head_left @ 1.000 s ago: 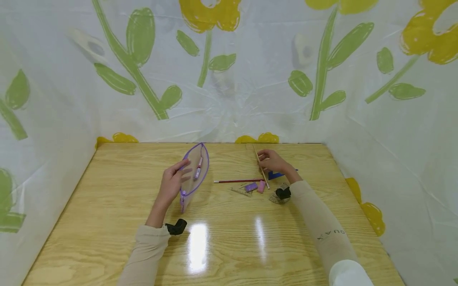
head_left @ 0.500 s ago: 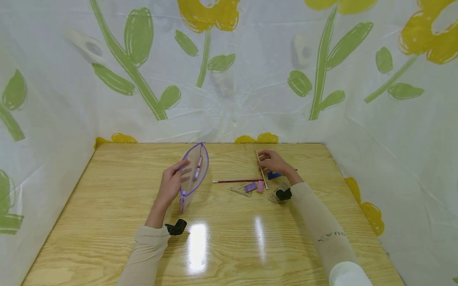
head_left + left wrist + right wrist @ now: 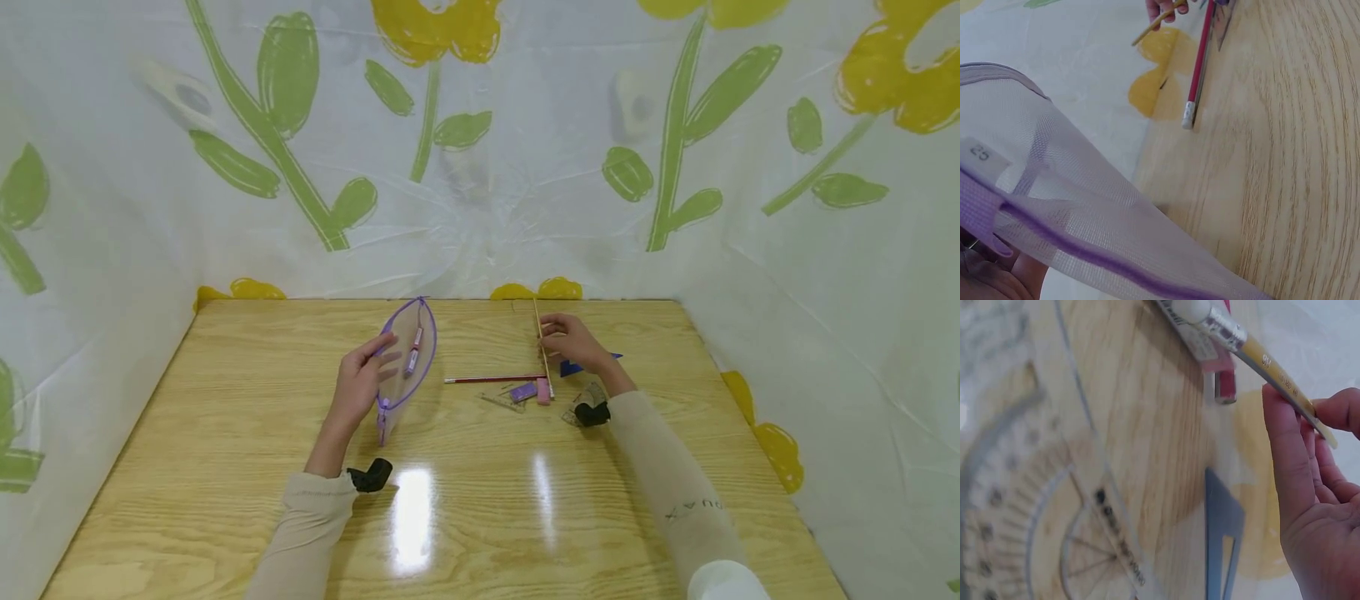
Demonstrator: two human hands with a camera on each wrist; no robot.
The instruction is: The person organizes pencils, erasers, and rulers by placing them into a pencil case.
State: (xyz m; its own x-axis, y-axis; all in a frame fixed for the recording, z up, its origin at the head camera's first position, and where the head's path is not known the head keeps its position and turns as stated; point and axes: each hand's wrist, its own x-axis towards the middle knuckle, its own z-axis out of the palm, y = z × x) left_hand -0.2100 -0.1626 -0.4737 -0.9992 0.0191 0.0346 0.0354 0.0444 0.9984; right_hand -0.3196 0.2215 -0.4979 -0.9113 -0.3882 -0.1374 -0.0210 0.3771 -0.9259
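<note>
My left hand [image 3: 357, 385] grips a sheer mesh pouch [image 3: 396, 393] with purple trim by its left side, its mouth spread wide. A slim red-and-white stick [image 3: 414, 350] lies inside; its kind cannot be told. My right hand [image 3: 573, 343] pinches a yellow pencil [image 3: 1282, 381] between thumb and fingers, its white eraser end towards me. Below that end are a pink eraser [image 3: 543, 392] and a purple eraser [image 3: 522, 392]. The red pencil [image 3: 491, 380] lies crosswise between pouch and right hand. Under the right wrist is a clear protractor [image 3: 1104, 487], partly covered in the head view.
A blue set square [image 3: 572, 367] lies beneath the right hand, partly hidden. Beside the purple eraser is a small clear set square [image 3: 501, 402]. The wooden table [image 3: 262, 400] ends at a white flower-printed sheet [image 3: 525, 208] behind and at both sides.
The yellow pencil has swung a little: its eraser end moved left, so it stands more nearly straight up and down in the head view. The left hand and pouch stay almost still.
</note>
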